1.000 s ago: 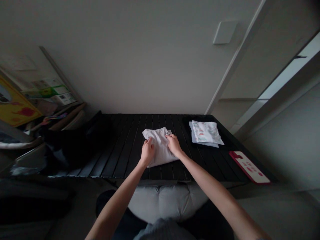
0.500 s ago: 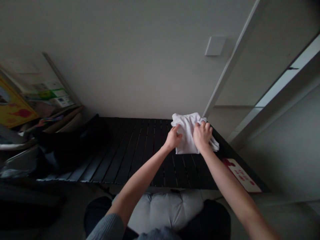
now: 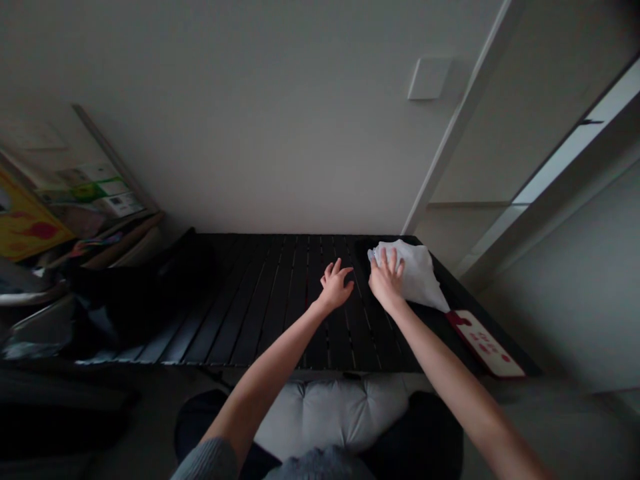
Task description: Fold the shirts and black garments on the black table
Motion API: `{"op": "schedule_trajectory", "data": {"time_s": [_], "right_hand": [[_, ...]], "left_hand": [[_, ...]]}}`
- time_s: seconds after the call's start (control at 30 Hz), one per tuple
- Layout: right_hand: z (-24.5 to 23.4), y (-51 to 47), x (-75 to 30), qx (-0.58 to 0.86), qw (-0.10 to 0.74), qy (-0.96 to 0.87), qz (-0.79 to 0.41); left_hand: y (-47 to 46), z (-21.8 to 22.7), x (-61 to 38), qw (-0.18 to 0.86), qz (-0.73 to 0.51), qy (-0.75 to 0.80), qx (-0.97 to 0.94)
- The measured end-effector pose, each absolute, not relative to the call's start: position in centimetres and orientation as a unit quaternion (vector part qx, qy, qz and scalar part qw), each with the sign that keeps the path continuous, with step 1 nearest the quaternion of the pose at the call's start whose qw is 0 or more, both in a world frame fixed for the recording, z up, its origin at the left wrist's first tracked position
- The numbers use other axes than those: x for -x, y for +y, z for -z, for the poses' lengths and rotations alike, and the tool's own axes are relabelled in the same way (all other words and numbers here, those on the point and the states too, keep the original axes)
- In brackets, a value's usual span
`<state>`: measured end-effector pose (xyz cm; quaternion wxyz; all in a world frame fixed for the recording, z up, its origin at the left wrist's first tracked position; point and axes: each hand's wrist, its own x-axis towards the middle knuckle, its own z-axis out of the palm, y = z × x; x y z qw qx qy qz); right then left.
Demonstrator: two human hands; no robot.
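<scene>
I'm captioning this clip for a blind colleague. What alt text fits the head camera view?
A right hand presses spread fingers onto a white cloth at the far right of a black slatted table. The open left hand is beside it, off the cloth. A red-and-white board lies near the table's right corner.

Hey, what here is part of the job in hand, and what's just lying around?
In use: white garment under the spread right hand; open left hand beside it, over the black slatted table.
Lying about: red-and-white card, yellow poster, grey tufted cushion.
</scene>
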<state>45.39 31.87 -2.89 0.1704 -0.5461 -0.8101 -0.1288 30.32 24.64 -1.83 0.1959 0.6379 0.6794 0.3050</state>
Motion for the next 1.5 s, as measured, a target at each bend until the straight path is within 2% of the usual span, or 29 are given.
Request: {"op": "schedule_trajectory", "data": {"time_s": [0.47,0.57,0.97,1.23,1.5], "right_hand": [[9.1,24.6,-35.7,0.437,0.177,-0.882,-0.019],[10.3,23.6,-34.5,0.423,0.157,-0.89,-0.061],[11.9,23.8,-34.3,0.417,0.138,-0.894,-0.082],[11.8,23.6,-34.2,0.421,0.146,-0.891,-0.083],[12.0,23.6,-34.2,0.418,0.167,-0.89,-0.077]], "left_hand": [[18.8,6.5,-20.9,0.031,-0.217,0.789,-0.574],[16.5,6.9,-17.4,-0.011,-0.179,0.823,-0.54],[8.2,2.6,1.4,-0.2,-0.097,0.938,-0.265],[7.5,2.8,7.0,-0.14,-0.107,0.96,-0.219],[11.1,4.8,-3.1,-0.101,-0.164,0.886,-0.422]]}}
